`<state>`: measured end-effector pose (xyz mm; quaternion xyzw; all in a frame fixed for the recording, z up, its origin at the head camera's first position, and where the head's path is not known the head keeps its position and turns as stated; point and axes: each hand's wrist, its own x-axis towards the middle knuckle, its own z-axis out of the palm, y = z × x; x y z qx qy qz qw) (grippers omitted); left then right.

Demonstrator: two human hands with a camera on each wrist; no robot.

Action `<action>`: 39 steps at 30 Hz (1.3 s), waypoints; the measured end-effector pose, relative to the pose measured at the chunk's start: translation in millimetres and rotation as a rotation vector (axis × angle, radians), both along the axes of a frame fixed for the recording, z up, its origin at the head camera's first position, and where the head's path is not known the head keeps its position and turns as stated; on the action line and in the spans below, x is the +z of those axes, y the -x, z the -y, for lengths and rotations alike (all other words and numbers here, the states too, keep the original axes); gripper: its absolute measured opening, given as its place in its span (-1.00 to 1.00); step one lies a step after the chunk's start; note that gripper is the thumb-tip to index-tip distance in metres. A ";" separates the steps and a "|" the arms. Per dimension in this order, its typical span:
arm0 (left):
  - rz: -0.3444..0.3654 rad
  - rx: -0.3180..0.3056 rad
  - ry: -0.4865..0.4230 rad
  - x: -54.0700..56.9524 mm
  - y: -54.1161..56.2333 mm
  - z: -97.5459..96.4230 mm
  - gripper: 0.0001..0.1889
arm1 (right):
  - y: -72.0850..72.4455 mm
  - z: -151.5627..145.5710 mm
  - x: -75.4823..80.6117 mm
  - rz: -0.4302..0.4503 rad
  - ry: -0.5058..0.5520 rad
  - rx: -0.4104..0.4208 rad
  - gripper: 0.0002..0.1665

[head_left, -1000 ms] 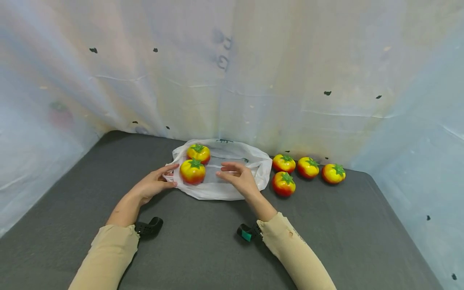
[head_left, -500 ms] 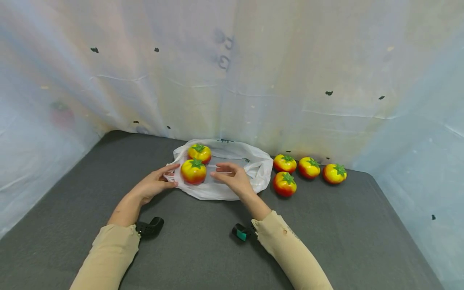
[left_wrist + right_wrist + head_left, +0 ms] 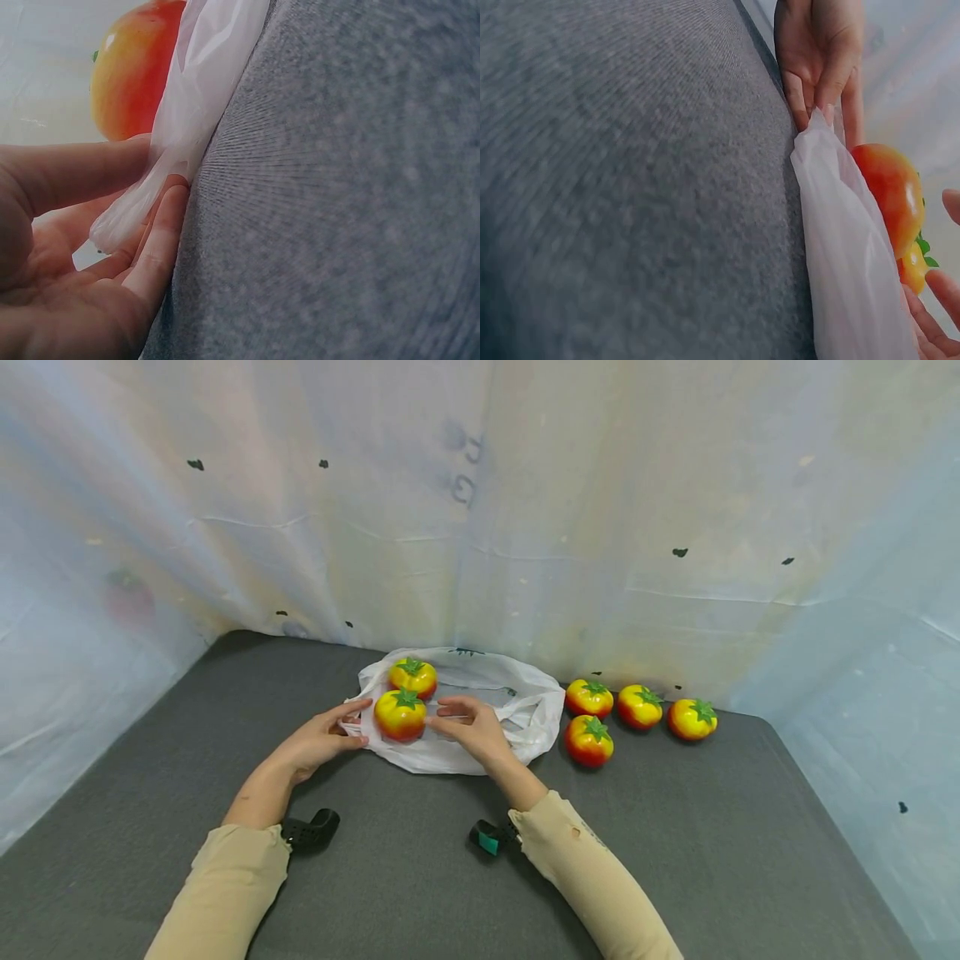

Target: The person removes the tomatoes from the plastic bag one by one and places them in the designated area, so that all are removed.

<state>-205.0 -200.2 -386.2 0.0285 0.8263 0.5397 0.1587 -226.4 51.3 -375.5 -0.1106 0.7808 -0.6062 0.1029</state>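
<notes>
Left grip (image 3: 318, 745): pinching the gathered edge of the white bag (image 3: 444, 760), thumb on one side, fingers on the other; both wrist views agree. Right grip (image 3: 477, 731): released, nothing held, thumb and fingers bent and apart over the bag mouth.

Change over the last second: right grip has slid across the bag toward the left grip and now sits just beside the front tomato (image 3: 401, 716). Touching it or just short, cannot tell. Left grip hasn't budged, same pinch, same spot. No tomato has moved.

Meaning: the two grips now flank the front tomato, so the work looks centred on that end of the bag. Left grip seems to steady the bag edge; right grip carries nothing.

Where things are: front tomato in the bag, between the grips, close to the left fingertips. Rear tomato (image 3: 412, 678) also in the bag, just beyond the front one as seen from the grips. Four more tomatoes (image 3: 588, 741) on the counter (image 3: 405, 868), outside the bag, to the right of the right grip: one nearer the person, three along the back by the plastic sheet (image 3: 570, 510).
</notes>
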 end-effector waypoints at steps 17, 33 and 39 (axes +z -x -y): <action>0.000 -0.002 -0.009 -0.5 0.5 2.2 -0.28 | 3.8 18.8 -1.9 0.079 -0.023 -0.041 -0.33; -0.004 -0.010 -0.011 -2.5 0.8 3.0 -0.27 | 2.8 32.8 -5.5 0.074 -0.122 -0.051 -0.28; -0.023 -0.020 -0.011 -1.2 -2.1 2.6 -0.27 | 2.2 36.8 -6.6 0.064 -0.113 -0.061 -0.28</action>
